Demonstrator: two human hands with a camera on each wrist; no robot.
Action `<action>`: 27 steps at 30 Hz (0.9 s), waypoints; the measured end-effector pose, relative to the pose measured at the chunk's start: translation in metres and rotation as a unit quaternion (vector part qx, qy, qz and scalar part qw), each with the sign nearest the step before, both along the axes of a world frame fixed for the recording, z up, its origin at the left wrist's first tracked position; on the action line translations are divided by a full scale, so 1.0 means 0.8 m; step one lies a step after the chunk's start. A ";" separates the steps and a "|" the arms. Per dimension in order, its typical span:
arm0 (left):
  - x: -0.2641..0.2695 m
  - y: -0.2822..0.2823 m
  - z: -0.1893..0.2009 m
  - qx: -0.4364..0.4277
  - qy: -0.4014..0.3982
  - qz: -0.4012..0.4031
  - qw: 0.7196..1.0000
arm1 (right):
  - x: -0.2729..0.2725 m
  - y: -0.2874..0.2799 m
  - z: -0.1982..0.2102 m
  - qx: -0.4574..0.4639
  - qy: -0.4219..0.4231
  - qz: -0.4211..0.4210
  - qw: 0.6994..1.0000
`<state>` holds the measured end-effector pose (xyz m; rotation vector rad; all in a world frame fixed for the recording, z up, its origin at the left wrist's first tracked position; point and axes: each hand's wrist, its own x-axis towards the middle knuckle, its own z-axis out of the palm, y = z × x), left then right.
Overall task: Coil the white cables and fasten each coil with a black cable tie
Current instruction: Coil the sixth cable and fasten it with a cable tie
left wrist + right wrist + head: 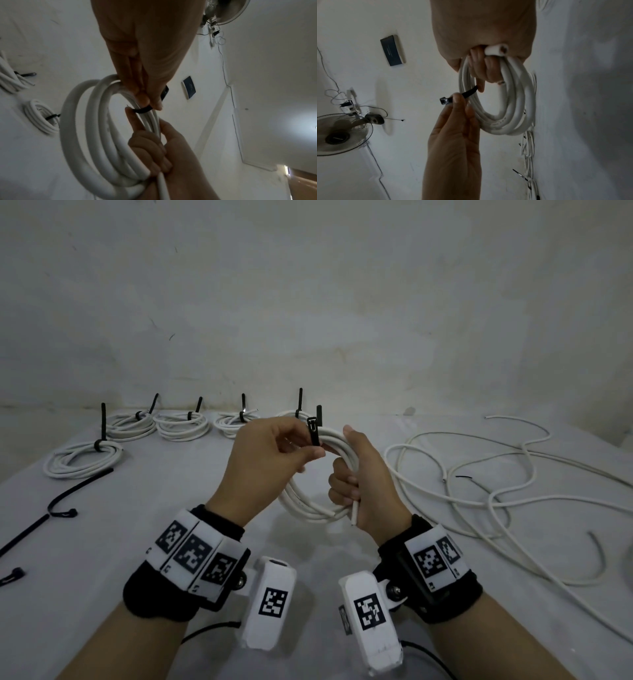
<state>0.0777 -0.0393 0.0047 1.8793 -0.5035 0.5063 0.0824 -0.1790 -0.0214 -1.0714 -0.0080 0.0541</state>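
Note:
A white cable coil (pixel 308 501) hangs in the air above the table, gripped by my right hand (pixel 356 474), whose fingers curl round its strands (pixel 150 152). A black cable tie (pixel 313 431) wraps the top of the coil; my left hand (pixel 277 446) pinches it near its head (pixel 445 100). The tie's band (pixel 143 109) loops round the bundled strands. One cut cable end (pixel 498 50) pokes out of my right fist. Several tied coils (pixel 181 424) lie along the table's far edge, each with a black tie standing up.
Loose white cable (pixel 496 481) sprawls over the right of the grey table (pixel 137 525). Spare black cable ties (pixel 68 494) lie at the left edge. A bare wall (pixel 308 302) rises behind the table. A wall fan (pixel 339 134) shows in the right wrist view.

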 end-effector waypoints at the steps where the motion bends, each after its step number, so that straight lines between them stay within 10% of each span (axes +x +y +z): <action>1: 0.001 0.001 0.000 0.025 -0.032 0.030 0.999 | 0.000 0.001 0.001 -0.005 -0.003 0.006 1.000; 5: 0.008 0.005 -0.001 0.044 -0.102 0.093 0.989 | -0.001 0.002 0.003 -0.013 -0.018 0.004 1.000; 13: 0.021 -0.002 -0.013 -0.052 0.086 -0.026 0.995 | -0.001 0.003 0.003 -0.035 -0.039 -0.013 0.999; 27: 0.027 0.001 -0.033 -0.243 0.185 -0.126 0.944 | 0.003 0.009 -0.010 -0.103 -0.037 -0.007 0.994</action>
